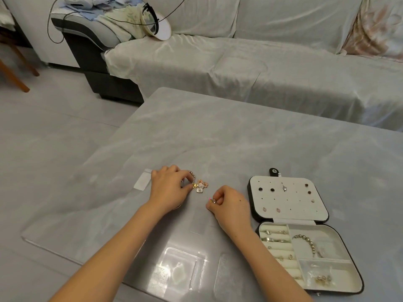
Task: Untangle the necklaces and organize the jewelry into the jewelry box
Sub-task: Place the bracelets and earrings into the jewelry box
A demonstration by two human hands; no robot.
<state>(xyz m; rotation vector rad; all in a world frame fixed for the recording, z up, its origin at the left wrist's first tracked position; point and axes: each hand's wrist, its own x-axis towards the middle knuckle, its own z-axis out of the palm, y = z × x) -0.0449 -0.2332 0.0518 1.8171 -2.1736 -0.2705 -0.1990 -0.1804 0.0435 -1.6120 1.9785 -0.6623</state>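
Roughly most of the way: jewelry box point(340, 234) is largely filled, one tangle still out on the table point(218, 138).
Box lies open at the table's right side: studs point(266, 189) on the lid panel, bracelet point(305, 240) in the side compartment, rings point(274, 233) in the rolls, a small bag point(320, 273) of pieces in front. Plastic bags point(181, 269) lie near the front edge. Left hand point(168, 188) pinches the charm cluster point(199, 186) on its beaded chain, left of the box. Right hand point(229, 205) pinches a small ring-like piece point(212, 200) near it. Remaining, I'd judge: free the cluster, box both.
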